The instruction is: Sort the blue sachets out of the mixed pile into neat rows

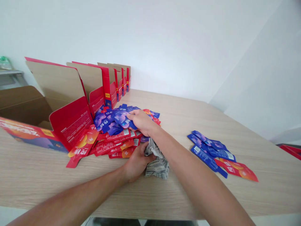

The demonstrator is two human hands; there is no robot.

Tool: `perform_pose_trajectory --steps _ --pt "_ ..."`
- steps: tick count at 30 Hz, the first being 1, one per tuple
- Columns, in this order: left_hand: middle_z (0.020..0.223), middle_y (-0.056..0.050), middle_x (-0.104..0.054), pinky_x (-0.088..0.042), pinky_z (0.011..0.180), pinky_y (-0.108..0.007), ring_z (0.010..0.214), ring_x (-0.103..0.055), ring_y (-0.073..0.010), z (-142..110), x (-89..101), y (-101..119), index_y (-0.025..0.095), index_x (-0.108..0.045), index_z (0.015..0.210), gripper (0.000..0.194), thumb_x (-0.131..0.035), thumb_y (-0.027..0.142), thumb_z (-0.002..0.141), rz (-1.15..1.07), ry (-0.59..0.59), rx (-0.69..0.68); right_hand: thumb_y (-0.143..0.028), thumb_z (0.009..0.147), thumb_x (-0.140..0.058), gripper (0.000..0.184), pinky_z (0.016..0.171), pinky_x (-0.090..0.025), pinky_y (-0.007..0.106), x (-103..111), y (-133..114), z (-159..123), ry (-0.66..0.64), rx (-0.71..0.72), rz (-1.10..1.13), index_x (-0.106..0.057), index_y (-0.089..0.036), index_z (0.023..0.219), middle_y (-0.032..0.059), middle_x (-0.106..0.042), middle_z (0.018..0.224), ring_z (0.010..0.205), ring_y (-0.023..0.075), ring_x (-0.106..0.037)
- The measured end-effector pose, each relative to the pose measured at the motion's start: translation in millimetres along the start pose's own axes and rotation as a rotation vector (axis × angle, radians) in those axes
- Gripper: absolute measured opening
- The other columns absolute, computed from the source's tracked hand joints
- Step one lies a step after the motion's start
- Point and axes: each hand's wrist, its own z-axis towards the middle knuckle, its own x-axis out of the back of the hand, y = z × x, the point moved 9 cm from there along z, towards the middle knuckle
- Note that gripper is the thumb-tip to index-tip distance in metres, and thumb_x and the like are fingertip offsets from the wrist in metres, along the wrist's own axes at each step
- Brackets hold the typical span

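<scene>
My right hand reaches across to a heap of blue sachets and pinches one blue sachet at its edge. Red sachets lie spread in front of that heap. Below my right forearm, my left hand is closed on a crumpled grey striped cloth that rests on the wooden table.
A row of open red cardboard boxes with raised flaps stands along the left, running back to the white wall. A small group of blue sachets and a red sachet lies on the right. A red object shows past the table's right edge.
</scene>
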Motion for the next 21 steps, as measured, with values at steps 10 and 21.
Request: perform_pose_trajectory --steps 10,21 --pt "0.094 -0.006 -0.079 -0.055 0.084 -0.033 0.089 -0.072 -0.0238 -0.4 4.6 0.0 0.015 -0.074 0.104 0.054 -0.097 0.023 0.056 0.058 0.005 0.015 -0.018 0.096 -0.065 0.009 0.079 -0.06 0.033 21.2 -12.0 -6.1 0.086 0.268 -0.43 -0.069 -0.017 0.104 0.0051 -0.077 0.092 0.08 0.0179 -0.074" --pt "0.094 -0.003 -0.077 -0.054 0.085 -0.03 0.088 -0.07 -0.0202 0.4 0.3 -3.0 0.016 -0.072 0.099 0.056 -0.1 0.024 0.051 0.075 0.045 0.076 -0.019 0.087 -0.08 0.022 0.069 -0.047 0.03 293.8 36.9 -117.9 0.594 0.02 -0.953 -0.067 -0.013 0.071 0.0125 -0.074 0.078 0.077 0.0188 -0.072"
